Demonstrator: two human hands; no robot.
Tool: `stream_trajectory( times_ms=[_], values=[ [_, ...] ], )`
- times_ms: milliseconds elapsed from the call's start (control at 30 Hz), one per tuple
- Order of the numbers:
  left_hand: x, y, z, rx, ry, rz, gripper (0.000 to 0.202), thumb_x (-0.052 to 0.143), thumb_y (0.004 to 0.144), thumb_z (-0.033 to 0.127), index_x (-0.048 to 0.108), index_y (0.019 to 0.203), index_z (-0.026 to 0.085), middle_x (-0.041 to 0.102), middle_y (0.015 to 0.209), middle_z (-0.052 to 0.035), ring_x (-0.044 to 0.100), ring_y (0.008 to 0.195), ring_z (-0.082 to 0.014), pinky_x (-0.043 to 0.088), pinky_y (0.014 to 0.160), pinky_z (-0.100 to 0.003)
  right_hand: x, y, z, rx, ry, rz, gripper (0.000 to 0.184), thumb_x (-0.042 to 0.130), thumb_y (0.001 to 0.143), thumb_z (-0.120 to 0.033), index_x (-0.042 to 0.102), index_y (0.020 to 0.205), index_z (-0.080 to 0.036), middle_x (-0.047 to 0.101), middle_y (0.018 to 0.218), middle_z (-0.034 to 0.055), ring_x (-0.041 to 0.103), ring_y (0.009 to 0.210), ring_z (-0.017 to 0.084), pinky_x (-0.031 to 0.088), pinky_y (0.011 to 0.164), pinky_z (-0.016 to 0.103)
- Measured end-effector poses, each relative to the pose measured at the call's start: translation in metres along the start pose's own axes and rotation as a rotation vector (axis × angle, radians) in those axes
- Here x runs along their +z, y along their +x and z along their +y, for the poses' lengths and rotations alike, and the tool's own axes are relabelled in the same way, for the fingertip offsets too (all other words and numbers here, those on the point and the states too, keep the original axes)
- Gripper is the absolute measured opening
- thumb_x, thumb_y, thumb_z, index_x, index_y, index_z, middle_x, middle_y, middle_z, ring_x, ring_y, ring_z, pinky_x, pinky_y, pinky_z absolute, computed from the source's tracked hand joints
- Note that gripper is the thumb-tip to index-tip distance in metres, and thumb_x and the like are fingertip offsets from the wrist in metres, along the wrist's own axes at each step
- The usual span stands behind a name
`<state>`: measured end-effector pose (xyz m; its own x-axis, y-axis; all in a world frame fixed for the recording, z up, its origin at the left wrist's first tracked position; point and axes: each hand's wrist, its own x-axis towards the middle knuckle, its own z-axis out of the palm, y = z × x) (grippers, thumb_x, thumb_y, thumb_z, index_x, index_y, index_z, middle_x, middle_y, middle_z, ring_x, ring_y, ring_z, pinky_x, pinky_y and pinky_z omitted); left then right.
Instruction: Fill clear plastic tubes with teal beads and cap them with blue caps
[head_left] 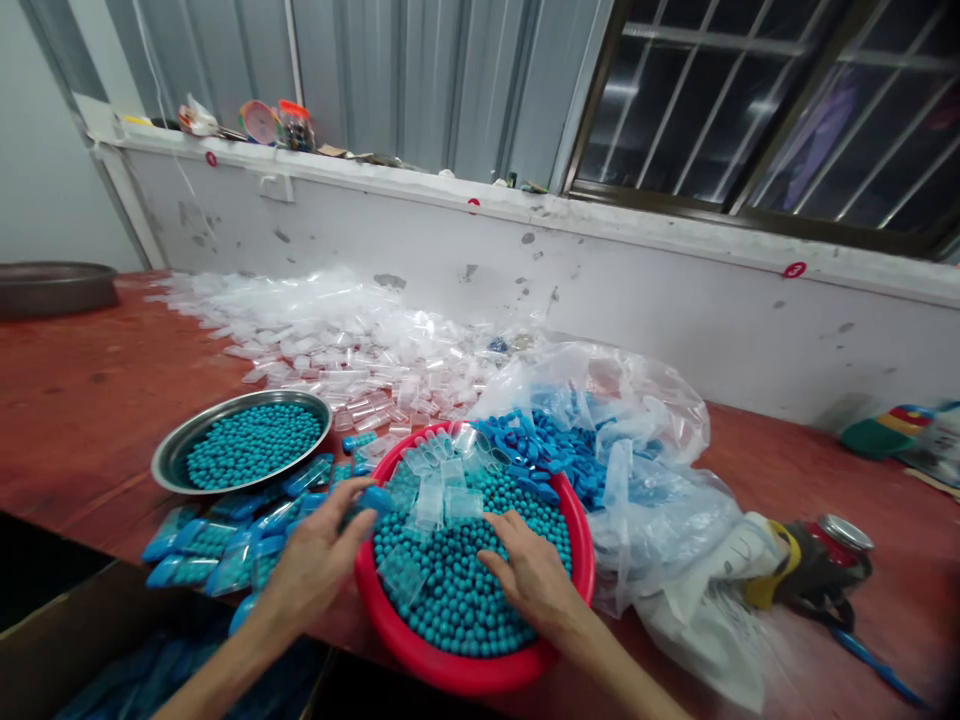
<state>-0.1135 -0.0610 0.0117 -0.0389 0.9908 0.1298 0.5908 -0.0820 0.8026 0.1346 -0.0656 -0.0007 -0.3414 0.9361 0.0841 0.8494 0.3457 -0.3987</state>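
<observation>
A red basin (583, 610) holds a mass of teal beads (465, 600), with several clear plastic cases (429, 500) lying on top of them. At the basin's left rim, my left hand (319, 550) is closed on a small blue-capped case (373, 499), partly hidden by the fingers. My right hand (529, 570) hovers over the beads with thumb and fingers apart, its fingertips close to a clear case; whether they touch it I cannot tell. Filled blue-capped cases (214, 545) lie in a pile left of my left hand.
A steel bowl (161, 470) of teal beads stands at left. Loose clear cases (375, 370) spread behind it. Blue caps (551, 450) spill from a plastic bag (660, 500) beside the basin. A cardboard box (52, 615) sits below the table edge. A silver-lidded jar (844, 540) stands at right.
</observation>
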Motion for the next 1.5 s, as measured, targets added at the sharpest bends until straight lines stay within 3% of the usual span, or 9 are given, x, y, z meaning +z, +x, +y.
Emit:
stream_trajectory(
  times_ms=[133,233,333,467,733,867,1000,1167,1500],
  values=[
    [-0.053,0.0,-0.039,-0.211,0.481,0.178,0.049,0.037,0.08,0.042,0.041,0.123,0.02,0.065,0.089,-0.0061,0.061,0.071,-0.0231,0.045,0.064,-0.031,0.001,0.018,0.003,-0.031,-0.162,0.026,0.037,0.048,0.082,-0.022,0.045,0.119,-0.021,0.053,0.11,0.0074,0.057,0.091,0.02,0.047,0.07,0.027],
    [-0.058,-0.004,-0.048,-0.158,0.632,0.302,0.052,0.037,0.08,0.038,0.039,0.126,0.014,0.063,0.097,-0.011,0.061,0.08,-0.0259,0.046,0.066,-0.033,0.006,0.035,-0.002,-0.086,-0.258,0.005,0.049,0.054,0.079,-0.022,0.038,0.125,-0.021,0.047,0.121,0.0099,0.056,0.096,0.022,0.047,0.069,0.028],
    [-0.034,-0.01,-0.037,0.021,0.432,0.335,0.042,0.038,0.08,0.038,0.051,0.115,0.018,0.066,0.091,-0.007,0.062,0.074,-0.0212,0.046,0.066,-0.029,0.01,0.05,-0.003,-0.071,-0.295,-0.015,0.047,0.056,0.077,-0.023,0.043,0.122,-0.022,0.051,0.115,0.0098,0.058,0.089,0.023,0.047,0.066,0.028],
    [0.018,-0.016,-0.003,0.17,0.057,0.073,0.031,0.04,0.08,0.035,0.06,0.099,0.021,0.067,0.081,-0.0039,0.061,0.071,-0.0173,0.046,0.066,-0.024,0.013,0.059,0.013,-0.037,-0.107,-0.013,0.034,0.056,0.077,-0.028,0.055,0.111,-0.025,0.058,0.099,0.0054,0.059,0.085,0.021,0.045,0.07,0.028],
    [0.098,0.005,0.04,-0.183,-0.443,-0.226,0.044,0.043,0.073,0.029,0.043,0.114,0.012,0.054,0.074,-0.0008,0.049,0.048,-0.0103,0.037,0.039,-0.02,0.011,0.043,0.027,0.061,0.416,0.147,0.023,0.049,0.078,-0.026,0.064,0.094,-0.018,0.065,0.086,0.0036,0.059,0.076,0.017,0.045,0.068,0.026],
    [0.11,0.006,0.043,-0.246,-0.607,-0.334,0.034,0.043,0.072,0.03,0.046,0.103,0.015,0.055,0.077,-0.0011,0.055,0.06,-0.0133,0.041,0.045,-0.02,0.006,0.019,0.014,0.107,0.498,-0.093,0.028,0.038,0.085,-0.031,0.062,0.078,-0.017,0.057,0.055,-0.0031,0.049,0.044,0.011,0.037,0.044,0.02],
    [0.107,-0.001,0.036,-0.161,-0.334,-0.401,0.017,0.039,0.071,0.025,0.05,0.083,0.018,0.056,0.072,-0.0024,0.056,0.062,-0.0179,0.043,0.054,-0.028,-0.009,0.004,0.017,-0.027,0.143,-0.084,0.022,0.043,0.084,-0.026,0.062,0.076,-0.019,0.063,0.071,-0.0002,0.058,0.069,0.015,0.041,0.064,0.022],
    [0.11,0.002,0.033,-0.027,0.093,-0.367,0.007,0.05,0.062,0.015,0.046,0.059,0.021,0.057,0.066,-0.0086,0.055,0.082,-0.0323,0.034,0.079,-0.046,-0.014,0.013,0.035,0.145,-0.229,-0.024,0.023,0.036,0.086,-0.017,0.058,0.088,-0.017,0.06,0.089,0.0093,0.056,0.086,0.021,0.041,0.074,0.03],
    [0.139,0.032,0.044,-0.314,-0.202,-0.478,0.017,0.055,0.056,0.014,0.04,0.052,0.022,0.039,0.044,0.0034,0.054,0.062,-0.0244,0.041,0.066,-0.039,0.014,0.027,0.03,0.106,-0.006,-0.038,0.023,0.031,0.09,-0.018,0.054,0.094,-0.016,0.062,0.087,0.0034,0.058,0.08,0.012,0.042,0.07,0.019]
  ],
)
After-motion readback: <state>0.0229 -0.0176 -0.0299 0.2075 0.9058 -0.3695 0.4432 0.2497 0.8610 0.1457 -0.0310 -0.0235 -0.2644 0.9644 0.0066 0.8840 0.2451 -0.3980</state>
